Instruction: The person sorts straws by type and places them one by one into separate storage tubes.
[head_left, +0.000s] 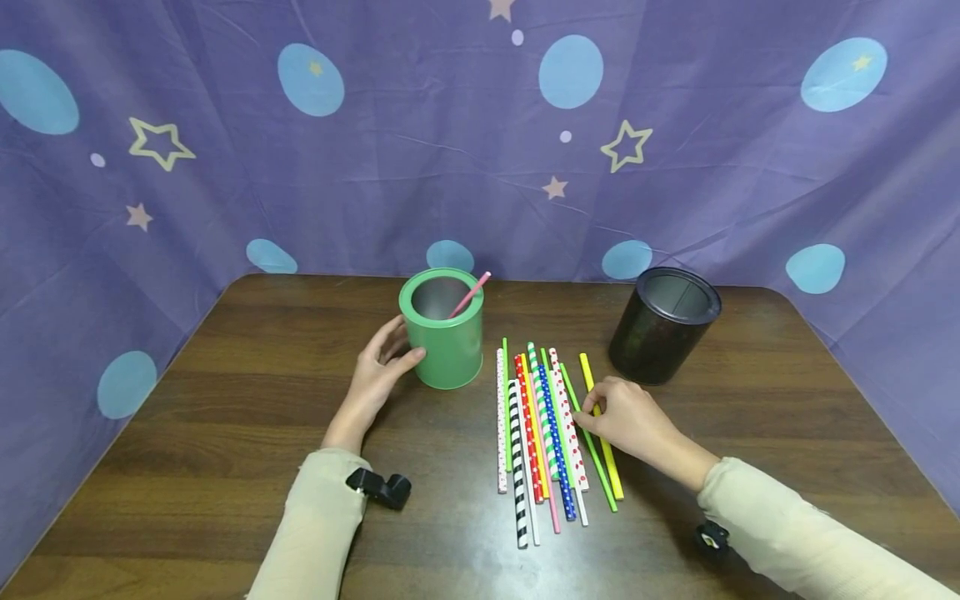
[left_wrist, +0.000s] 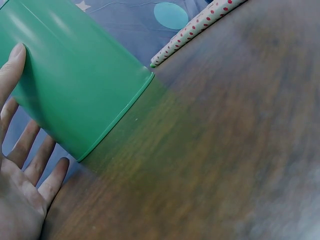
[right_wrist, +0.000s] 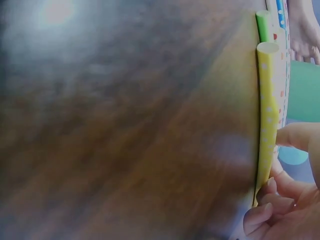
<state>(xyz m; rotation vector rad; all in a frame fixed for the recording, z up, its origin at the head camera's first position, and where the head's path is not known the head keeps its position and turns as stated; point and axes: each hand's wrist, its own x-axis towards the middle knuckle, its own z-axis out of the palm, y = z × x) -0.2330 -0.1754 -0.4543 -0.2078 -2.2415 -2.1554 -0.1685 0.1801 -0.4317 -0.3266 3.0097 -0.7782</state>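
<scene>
A green can point(head_left: 446, 354) stands upright, a pink straw point(head_left: 471, 293) leaning inside. My left hand point(head_left: 378, 367) touches its left side; in the left wrist view the thumb point(left_wrist: 14, 70) lies on the wall and the other fingers spread beside it. Several patterned and plain paper straws point(head_left: 536, 433) lie in a row. At their right end are a lime green straw point(head_left: 598, 467) and a yellow straw point(head_left: 612, 471). My right hand point(head_left: 626, 417) reaches over the yellow straw, thumb and index finger close together by the lime green one. Whether they pinch a straw is hidden.
A black can point(head_left: 663, 329) stands behind my right hand, its opening upward. Everything rests on a brown wooden table point(head_left: 225, 433). A purple curtain point(head_left: 480, 200) with stars and blue circles hangs along the table's far edge.
</scene>
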